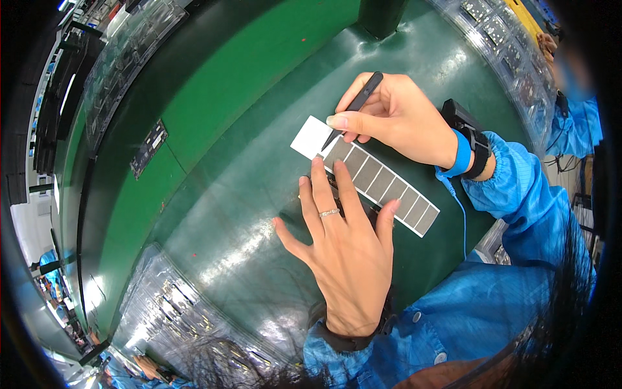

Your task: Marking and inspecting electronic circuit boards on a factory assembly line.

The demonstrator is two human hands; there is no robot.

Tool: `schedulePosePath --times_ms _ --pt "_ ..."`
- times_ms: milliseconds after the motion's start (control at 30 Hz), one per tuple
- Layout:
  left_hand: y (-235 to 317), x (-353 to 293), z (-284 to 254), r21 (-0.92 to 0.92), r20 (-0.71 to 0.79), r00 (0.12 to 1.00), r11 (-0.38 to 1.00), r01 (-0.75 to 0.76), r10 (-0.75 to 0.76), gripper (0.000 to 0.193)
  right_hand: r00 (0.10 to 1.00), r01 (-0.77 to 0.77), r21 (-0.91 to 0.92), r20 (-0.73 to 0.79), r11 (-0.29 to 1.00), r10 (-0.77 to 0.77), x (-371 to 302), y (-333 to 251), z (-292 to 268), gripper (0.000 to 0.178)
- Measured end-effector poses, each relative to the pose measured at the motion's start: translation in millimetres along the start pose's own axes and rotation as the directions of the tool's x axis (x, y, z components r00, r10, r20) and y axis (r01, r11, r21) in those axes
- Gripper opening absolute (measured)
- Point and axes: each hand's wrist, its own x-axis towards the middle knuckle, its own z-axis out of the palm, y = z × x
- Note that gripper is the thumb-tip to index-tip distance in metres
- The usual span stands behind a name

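Note:
My right hand grips black tweezers between thumb and fingers, their tip pointing down at a strip of grey rectangular stickers on white backing. The tip is at the join between the first grey sticker and the strip's bare white end. My left hand lies with fingers spread, its fingertips on the near edge of the strip; a ring is on one finger. Under the left fingers a dark piece shows in part; its kind is hidden. A blue wrist band with a cord and a black band circle my right wrist.
Clear plastic trays with small parts stand at the lower left, more trays at the upper right. A small circuit board lies on the green ledge at left. A black object is behind my right wrist. Another person's blue sleeve is at far right.

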Motion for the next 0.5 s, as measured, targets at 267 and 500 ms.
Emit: schedulePosePath --times_ms 267,500 --pt "3.8 0.6 2.8 0.012 0.014 1.0 1.0 0.013 -0.013 0.078 0.999 0.03 -0.027 0.025 0.999 -0.029 -1.2 -4.6 2.3 0.02" --pt "3.1 0.1 5.8 -0.018 -0.033 0.999 1.0 0.013 -0.014 0.074 1.0 0.008 -0.001 -0.021 1.0 -0.008 -0.4 -7.5 -1.4 0.02"
